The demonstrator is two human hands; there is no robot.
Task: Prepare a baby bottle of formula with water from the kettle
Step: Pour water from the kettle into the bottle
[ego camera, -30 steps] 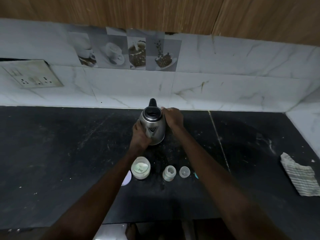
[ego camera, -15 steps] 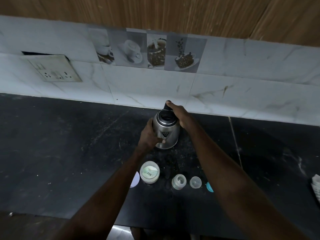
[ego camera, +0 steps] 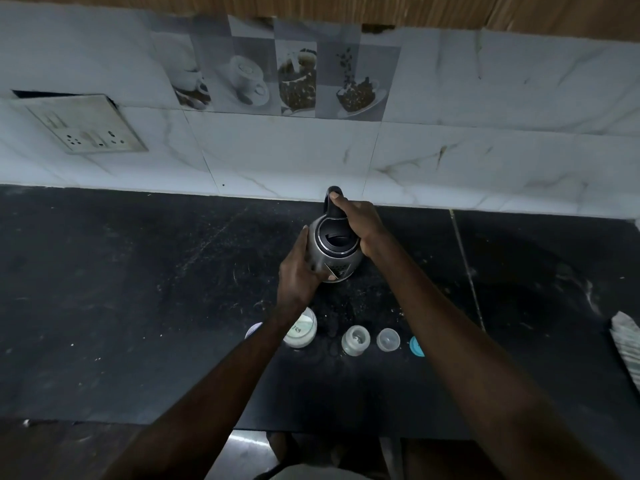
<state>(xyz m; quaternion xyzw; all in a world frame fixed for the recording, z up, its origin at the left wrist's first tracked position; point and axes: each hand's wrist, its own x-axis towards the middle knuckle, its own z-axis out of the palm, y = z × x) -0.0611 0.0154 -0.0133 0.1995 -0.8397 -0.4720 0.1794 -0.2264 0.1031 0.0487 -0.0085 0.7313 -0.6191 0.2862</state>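
Centrally, the steel kettle (ego camera: 332, 249) is gripped on the black table (ego camera: 121, 289): its handle is clasped by the right hand (ego camera: 360, 221), its side cupped by the left hand (ego camera: 299, 271). Nearer than the kettle, a baby bottle (ego camera: 355, 340) stands open. Marble tiles (ego camera: 284, 150) rise behind the kettle.

One steel kettle (ego camera: 333, 249), one open white jar (ego camera: 300, 330), one clear baby bottle (ego camera: 355, 340), one clear cap (ego camera: 388, 339), two hands.

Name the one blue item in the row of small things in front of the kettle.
The blue cap at the row's right end, partly behind the right forearm; the others are white or clear.
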